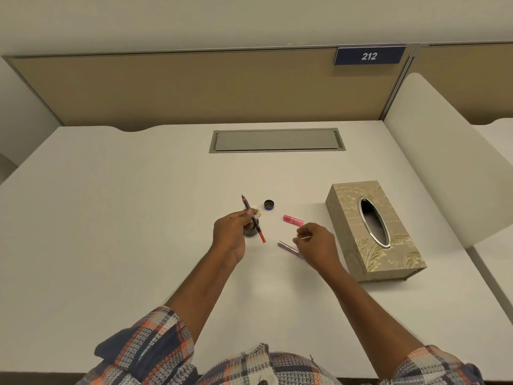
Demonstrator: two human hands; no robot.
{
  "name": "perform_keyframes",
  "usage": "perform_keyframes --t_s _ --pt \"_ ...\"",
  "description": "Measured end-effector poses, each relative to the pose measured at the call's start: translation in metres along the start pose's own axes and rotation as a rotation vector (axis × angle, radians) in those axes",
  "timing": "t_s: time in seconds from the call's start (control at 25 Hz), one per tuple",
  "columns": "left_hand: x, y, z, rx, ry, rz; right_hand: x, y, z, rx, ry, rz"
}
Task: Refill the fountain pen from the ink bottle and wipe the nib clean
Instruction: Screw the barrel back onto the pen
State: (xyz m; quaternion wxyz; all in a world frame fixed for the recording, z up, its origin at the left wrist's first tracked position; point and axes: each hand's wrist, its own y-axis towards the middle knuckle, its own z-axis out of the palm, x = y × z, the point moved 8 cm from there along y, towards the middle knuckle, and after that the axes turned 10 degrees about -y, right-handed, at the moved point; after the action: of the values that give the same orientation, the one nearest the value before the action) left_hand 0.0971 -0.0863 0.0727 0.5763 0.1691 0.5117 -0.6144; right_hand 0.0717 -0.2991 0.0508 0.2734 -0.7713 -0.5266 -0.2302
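- Left hand [231, 232]: well left of the tissue box [347, 215]. Fingers curled round the pen [253, 218] at mid-length, with a crumpled tissue wad [257, 213] held against the shaft.
- Pen: raised above the worktop [138, 218]. Long axis slanted, nib end far and leftward, red end near and rightward, toward the box.
- Ink bottle [251, 232]: dark, mostly hidden under the left hand, mouth not visible.
- Bottle cap [269, 204]: off, lying between bottle and box, slightly farther back.
- Pink pen cap [293, 220] and barrel [288, 246]: lying closer to the box, the barrel just beside the right hand.
- Right hand [316, 243]: just left of the box. Fingers curled, thumb and forefinger tips close together; impossible to tell whether anything is pinched.
- Likely next step: refitting the barrel. Right hand nearer to it, red end already pointing that way.
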Motion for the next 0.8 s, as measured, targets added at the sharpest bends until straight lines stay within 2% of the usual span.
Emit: perform_keyframes --t_s 0.2,0.48,0.56,0.68,0.8 --pt "0.007 0.004 -0.001 -0.02 -0.08 -0.104 -0.03 -0.003 0.019 0.048 -0.305 -0.06" --pt "0.01 0.0 0.003 -0.049 -0.199 -0.181 -0.035 -0.001 0.025 0.047 -0.402 -0.093" --pt "0.009 0.0 0.001 -0.062 -0.232 -0.187 -0.034 -0.003 0.025 0.026 -0.351 -0.108" --pt "0.004 0.001 -0.002 -0.096 -0.259 -0.162 -0.025 -0.012 0.012 -0.02 -0.14 -0.06" --pt "-0.002 0.004 -0.007 -0.124 -0.294 -0.141 -0.001 -0.023 -0.008 -0.071 0.022 -0.121"
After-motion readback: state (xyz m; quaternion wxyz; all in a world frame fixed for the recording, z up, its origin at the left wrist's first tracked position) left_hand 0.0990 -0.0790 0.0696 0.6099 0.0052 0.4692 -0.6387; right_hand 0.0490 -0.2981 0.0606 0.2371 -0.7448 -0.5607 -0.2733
